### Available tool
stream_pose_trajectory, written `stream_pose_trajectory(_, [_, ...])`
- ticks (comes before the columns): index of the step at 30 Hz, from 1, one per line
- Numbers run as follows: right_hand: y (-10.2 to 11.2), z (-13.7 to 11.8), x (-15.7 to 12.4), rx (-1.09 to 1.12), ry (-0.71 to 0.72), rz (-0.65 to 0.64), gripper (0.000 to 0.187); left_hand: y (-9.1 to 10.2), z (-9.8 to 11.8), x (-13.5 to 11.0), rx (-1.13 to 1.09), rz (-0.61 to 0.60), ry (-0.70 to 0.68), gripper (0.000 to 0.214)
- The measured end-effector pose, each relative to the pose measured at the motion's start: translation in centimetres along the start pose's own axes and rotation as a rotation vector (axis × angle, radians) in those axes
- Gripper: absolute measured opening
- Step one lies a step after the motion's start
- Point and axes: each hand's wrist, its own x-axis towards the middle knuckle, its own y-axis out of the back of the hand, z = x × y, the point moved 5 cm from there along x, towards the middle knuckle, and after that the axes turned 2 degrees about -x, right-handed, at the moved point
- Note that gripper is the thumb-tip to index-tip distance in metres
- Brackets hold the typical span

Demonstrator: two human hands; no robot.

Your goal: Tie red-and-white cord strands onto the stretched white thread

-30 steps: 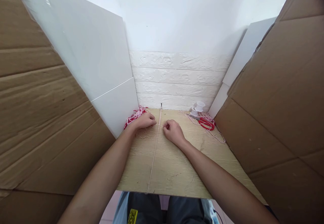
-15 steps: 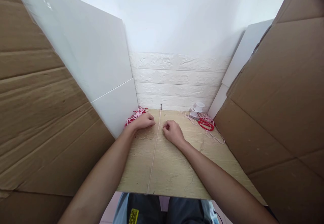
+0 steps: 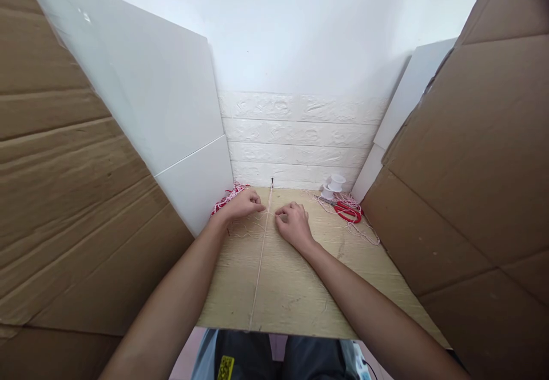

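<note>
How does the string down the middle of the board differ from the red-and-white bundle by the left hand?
The middle string is one pale line, pulled straight from the nail at the far edge to the near edge. The bundle is many red-and-white strands, heaped loose in the left corner. Both lie on the wooden board.

String (image 3: 259,260) down board (image 3: 300,294) ctr, L hand (image 3: 240,204) left of it, R hand (image 3: 294,224) right; scissors (image 3: 347,212) + spools (image 3: 334,184) back-right.

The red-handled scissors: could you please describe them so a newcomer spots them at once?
Find the pale wooden board, far right corner, beside the brown cardboard wall. The red-handled scissors lie there amid pink string near two white plastic spools; nothing else there is solid red.
</note>
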Motion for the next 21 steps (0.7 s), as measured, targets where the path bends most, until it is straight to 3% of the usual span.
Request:
stream_pose_trajectory(4, [0.0, 0.1, 0.8, 0.047, -0.076, -0.113, 0.013, 0.2, 0.1, 0.3, 0.098, 0.076, -0.055, 0.014])
stream_pose_trajectory(10, [-0.8, 0.3, 3.2, 0.148, -0.133, -0.280, 0.020, -1.5, -0.2, 0.4, 0.094, -0.039, -0.040, 0.019])
stream_pose_trajectory(17, [-2.1, 0.6, 3.3, 0.269, -0.049, -0.108, 0.023, -2.3, -1.0, 0.7, 0.039, 0.048, -0.091, 0.018])
stream_pose_trajectory(21, [-2.1, 0.4, 2.8, 0.284, 0.008, -0.120, 0.017, -2.9, -1.7, 0.9, 0.010, 0.031, -0.090, 0.017])
